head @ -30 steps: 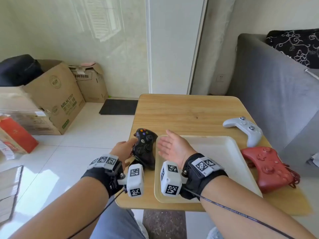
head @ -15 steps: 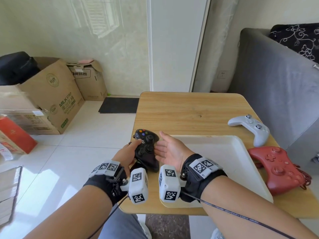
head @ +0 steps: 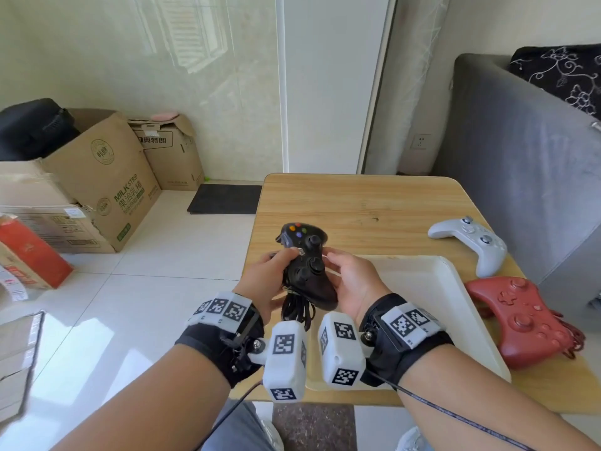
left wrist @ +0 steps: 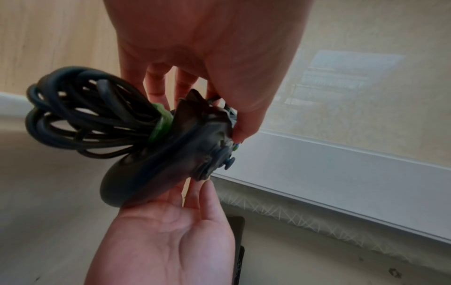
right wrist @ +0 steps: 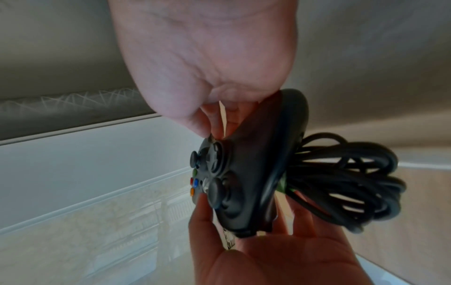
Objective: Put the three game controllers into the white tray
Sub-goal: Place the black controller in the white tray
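Observation:
A black wired controller (head: 307, 266) is off the table, above its left edge, held between both hands. My left hand (head: 271, 276) pinches its left side and my right hand (head: 349, 278) grips its right handle. Its bundled black cable (head: 297, 312) hangs below. In the left wrist view my left hand (left wrist: 219, 96) holds the controller (left wrist: 171, 160) with the cable (left wrist: 85, 119) beside it. The right wrist view shows my right hand (right wrist: 212, 92) with its thumb on the controller (right wrist: 244, 173). The white tray (head: 439, 297) lies to the right, with a white controller (head: 468, 242) and a red controller (head: 520, 317) beyond it.
The wooden table (head: 357, 203) has bare room behind the tray. A grey sofa (head: 520, 151) stands against its right side. Cardboard boxes (head: 97, 183) and a dark mat (head: 226, 198) are on the tiled floor to the left.
The black controller has risen off the table. My right hand moved left from over the tray and took hold of it together with my left hand.

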A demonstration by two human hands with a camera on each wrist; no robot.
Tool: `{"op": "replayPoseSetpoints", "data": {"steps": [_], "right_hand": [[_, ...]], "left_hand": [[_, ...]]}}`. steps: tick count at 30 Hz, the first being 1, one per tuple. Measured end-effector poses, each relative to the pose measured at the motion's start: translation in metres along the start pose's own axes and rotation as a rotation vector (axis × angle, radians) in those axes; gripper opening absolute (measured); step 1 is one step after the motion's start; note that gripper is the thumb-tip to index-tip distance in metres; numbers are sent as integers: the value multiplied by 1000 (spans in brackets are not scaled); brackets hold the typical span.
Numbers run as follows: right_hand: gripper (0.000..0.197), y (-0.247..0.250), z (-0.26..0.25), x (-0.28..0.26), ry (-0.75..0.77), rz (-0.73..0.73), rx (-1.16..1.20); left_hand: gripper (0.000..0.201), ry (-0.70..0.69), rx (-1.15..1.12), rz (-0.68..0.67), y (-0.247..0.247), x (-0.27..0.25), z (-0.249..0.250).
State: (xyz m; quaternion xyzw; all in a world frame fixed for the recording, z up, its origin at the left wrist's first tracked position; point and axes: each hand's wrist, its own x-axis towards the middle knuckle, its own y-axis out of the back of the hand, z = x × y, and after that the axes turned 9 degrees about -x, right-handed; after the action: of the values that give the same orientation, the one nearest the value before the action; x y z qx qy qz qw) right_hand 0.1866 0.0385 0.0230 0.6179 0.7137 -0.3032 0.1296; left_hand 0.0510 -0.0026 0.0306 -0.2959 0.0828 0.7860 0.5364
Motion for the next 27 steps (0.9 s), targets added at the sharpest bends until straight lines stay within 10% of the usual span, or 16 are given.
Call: {"op": "replayPoseSetpoints", "data": {"steps": [14,27], "right_hand": [[35,45,13,-13,-120,73,-89],[28,54,21,-7,-108,45,-10]], "left_hand": [[30,86,152,-44,-39,1,-30],[43,-52,775,-14,-29,5,-16]]}}
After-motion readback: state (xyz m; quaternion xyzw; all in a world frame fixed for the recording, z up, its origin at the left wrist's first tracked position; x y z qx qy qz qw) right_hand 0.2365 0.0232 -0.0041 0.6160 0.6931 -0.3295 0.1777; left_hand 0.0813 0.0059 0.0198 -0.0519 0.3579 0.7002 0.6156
